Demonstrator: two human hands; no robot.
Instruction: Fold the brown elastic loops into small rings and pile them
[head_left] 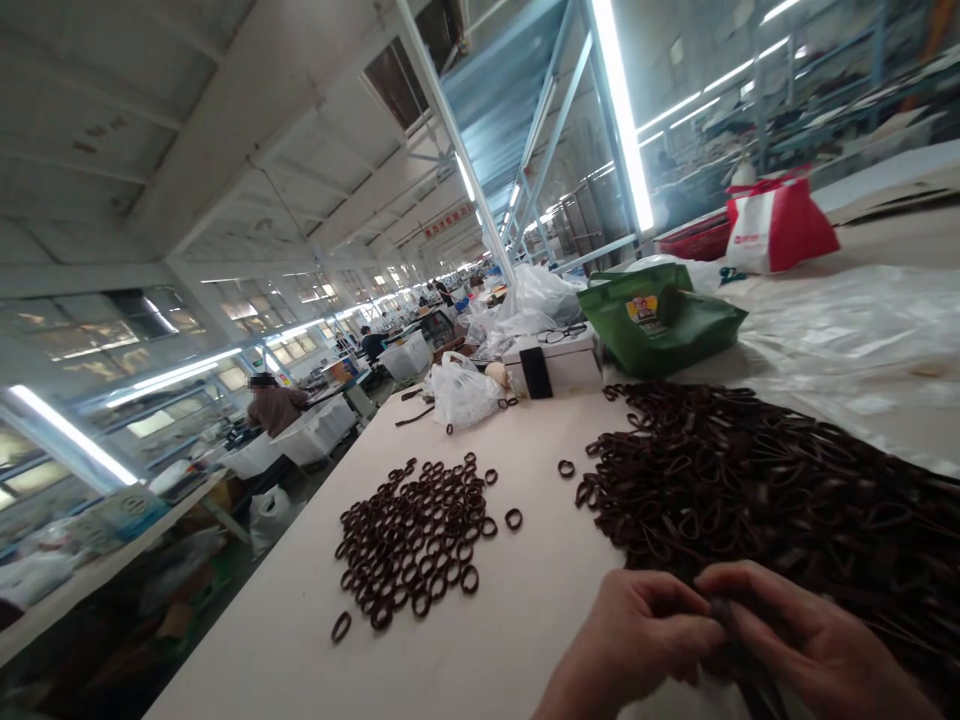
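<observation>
At the lower right, my left hand (637, 640) and my right hand (814, 640) meet with fingertips pinched together. Between them is a dark brown strap loop (742, 650), blurred and partly hidden by the fingers; its lower end hangs below my right thumb. Just behind and beside my right hand spreads a large heap of dark brown strap loops (720, 470), looking like leather. Left of my hands, small round brown loops (420, 540) lie in a loose cluster on the pale tabletop (270, 620). A single round loop (566, 468) rests between cluster and heap.
Behind the loops stand a white plastic bag (461, 390), a white box (562, 365) with glasses on top, and a green bag (660, 325). A red and white bag (780, 225) is farther back. The table's left edge borders an aisle; a seated person (274, 405) is beyond.
</observation>
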